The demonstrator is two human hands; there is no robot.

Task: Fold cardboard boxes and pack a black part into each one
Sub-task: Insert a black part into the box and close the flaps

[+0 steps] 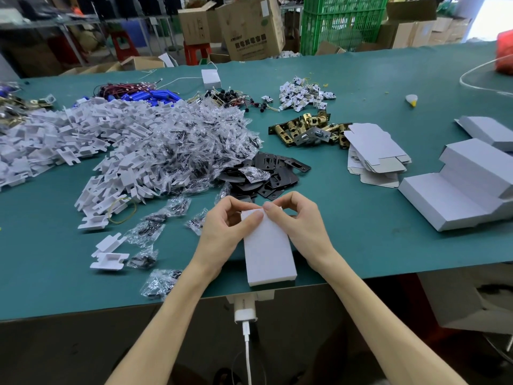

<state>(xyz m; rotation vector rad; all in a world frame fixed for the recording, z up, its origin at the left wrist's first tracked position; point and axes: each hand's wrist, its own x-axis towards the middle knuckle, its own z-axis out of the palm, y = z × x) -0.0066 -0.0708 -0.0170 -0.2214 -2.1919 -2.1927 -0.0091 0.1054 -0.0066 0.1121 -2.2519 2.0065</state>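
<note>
Box (268, 254) lay at the table's (361, 245) near edge. My left hand (222, 229) and right hand (299, 223) both pinched its far flap. I feared uneven thumbs would crease it or shove the box off the edge.

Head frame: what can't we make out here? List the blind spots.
1. Far end of the white box: head view, fingers of the left hand and right hand cover it, so the flap state is unclear.
2. Box interior: hidden by its own walls; packed or empty unknown.
3. Clear bags: contents too small, glare.
4. Folded boxes: cut by the right edge.
5. Brown carton: print blurred.
</note>
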